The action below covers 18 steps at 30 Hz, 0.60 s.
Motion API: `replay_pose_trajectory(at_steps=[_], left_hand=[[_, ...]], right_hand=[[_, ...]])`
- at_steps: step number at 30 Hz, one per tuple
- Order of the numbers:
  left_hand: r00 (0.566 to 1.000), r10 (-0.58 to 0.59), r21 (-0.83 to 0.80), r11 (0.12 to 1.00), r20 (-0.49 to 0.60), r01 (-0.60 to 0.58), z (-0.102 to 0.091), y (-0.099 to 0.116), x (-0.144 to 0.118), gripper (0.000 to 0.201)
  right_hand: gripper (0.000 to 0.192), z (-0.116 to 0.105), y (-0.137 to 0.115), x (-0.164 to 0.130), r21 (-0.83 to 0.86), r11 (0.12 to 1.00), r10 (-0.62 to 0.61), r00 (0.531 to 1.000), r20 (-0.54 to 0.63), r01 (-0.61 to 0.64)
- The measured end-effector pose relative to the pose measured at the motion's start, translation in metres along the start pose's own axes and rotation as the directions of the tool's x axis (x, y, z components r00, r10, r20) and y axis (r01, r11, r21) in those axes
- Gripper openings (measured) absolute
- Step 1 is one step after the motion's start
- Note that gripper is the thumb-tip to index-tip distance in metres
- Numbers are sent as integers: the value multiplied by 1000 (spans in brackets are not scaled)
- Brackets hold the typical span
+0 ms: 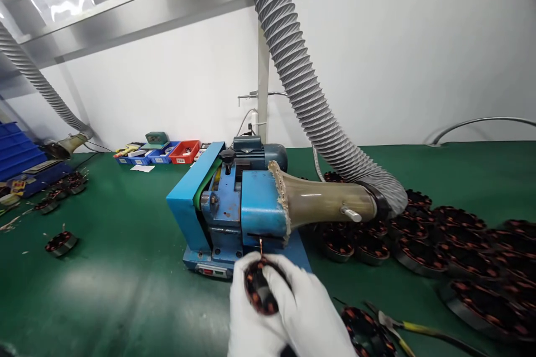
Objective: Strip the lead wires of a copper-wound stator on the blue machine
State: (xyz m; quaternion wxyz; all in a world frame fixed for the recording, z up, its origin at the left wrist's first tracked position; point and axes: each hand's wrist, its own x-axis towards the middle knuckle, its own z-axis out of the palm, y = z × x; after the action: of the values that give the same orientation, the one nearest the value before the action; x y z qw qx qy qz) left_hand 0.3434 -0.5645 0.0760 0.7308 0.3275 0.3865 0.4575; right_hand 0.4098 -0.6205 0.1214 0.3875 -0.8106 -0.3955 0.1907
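Two gloved hands meet at the near edge of the head view, both closed around one wound motor stator [260, 289]. The left hand [247, 318] cups it from the near left, the right hand [307, 312] wraps it from the right, and each grip is clamped on the stator's rim, fingers curled over the copper coils. A thin copper lead [261, 245] stands up from the stator toward the dark slot [262, 236] in the front face of the blue bench machine [234, 209], just beyond the hands; whether the lead's tip is already inside the slot is too small to tell.

To do this step well, I judge the stator should be held steady and level with both hands, so that the lead goes straight at the slot and does not bend against the blue housing. The fingertips seem best kept on the rim, back from the opening.

A clear funnel [322, 201] on the machine's right side joins a ribbed grey extraction hose [293, 56] that climbs out of view.

Farther right on the green desk [125, 268], many more stators [422, 251] lie crowded together, and a pair of yellow-handled pliers [402, 329] lies near the right hand. At the far left sit a few single stators [61, 243], with small blue and red parts bins [167, 153] against the far wall and a second hose [37, 81] beyond them.
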Motion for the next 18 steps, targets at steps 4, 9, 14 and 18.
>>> replay_pose_trajectory(at_steps=[4, 9, 14, 18], left_hand=[[986, -168, -71, 983, -19, 167, -4, 1, -5, 32], [998, 18, 51, 998, 57, -21, 15, 20, 6, 35], [993, 70, 99, 992, 99, -80, 27, 31, 11, 37], [993, 64, 107, 991, 101, -75, 20, 27, 5, 27]], right_hand=[[44, 6, 6, -8, -7, 999, -31, 999, -8, 31], [44, 2, -4, 14, -27, 1000, 6, 999, -52, -7], [38, -3, -12, 25, -28, 999, -26, 994, -105, 23], [37, -2, -8, 14, -23, 999, -33, 992, -118, 31]])
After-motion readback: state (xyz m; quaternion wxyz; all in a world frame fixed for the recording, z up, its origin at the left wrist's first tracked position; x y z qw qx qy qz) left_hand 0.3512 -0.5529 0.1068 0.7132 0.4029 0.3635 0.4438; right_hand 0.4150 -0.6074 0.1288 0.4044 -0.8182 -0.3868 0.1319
